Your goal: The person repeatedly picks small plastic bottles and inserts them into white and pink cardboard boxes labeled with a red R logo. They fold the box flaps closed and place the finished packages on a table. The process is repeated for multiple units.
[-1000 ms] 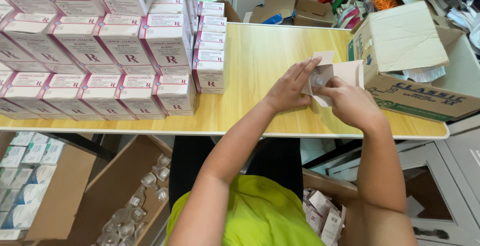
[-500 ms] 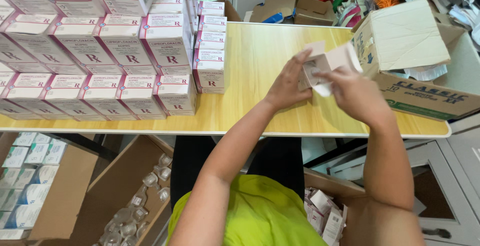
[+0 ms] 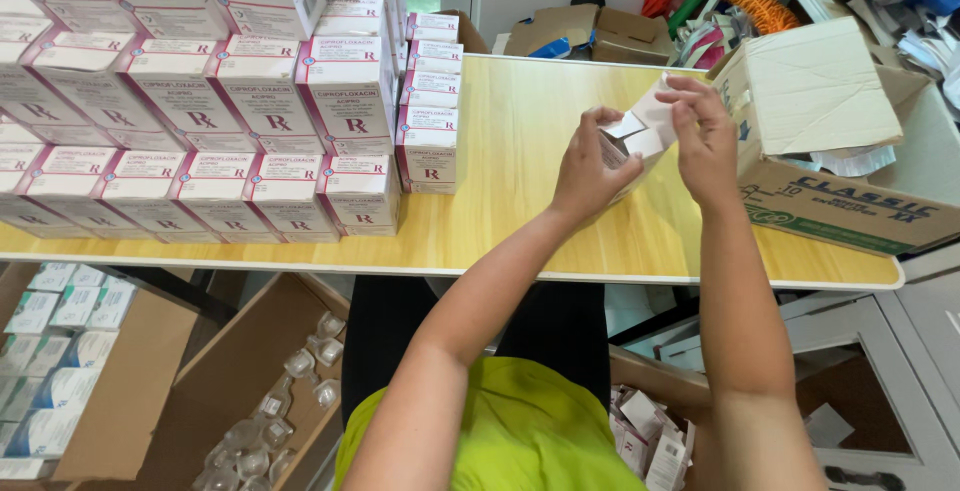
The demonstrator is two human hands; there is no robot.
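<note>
Pharmaceutical packing or stockroom area. Evidence: stacked white-and-magenta medicine cartons (image 3: 230, 101) in rows on a wooden worktable (image 3: 520, 151); open cardboard box of clear small bottles (image 3: 270, 411) on the floor; second box of pale blue-green cartons (image 3: 60, 351) alongside; large corrugated shipping carton (image 3: 830, 141) at table's edge; loose cardboard and packaging clutter (image 3: 600, 31) behind; grey cabinet (image 3: 880, 371) below.

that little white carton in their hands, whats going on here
A person at a wooden table holds a small white carton above it with both hands. The left hand grips the carton's body, while the right hand works the open top flaps. Stacks of pink-and-white medicine boxes fill the table's left side; an open cardboard box sits at the right.
</note>
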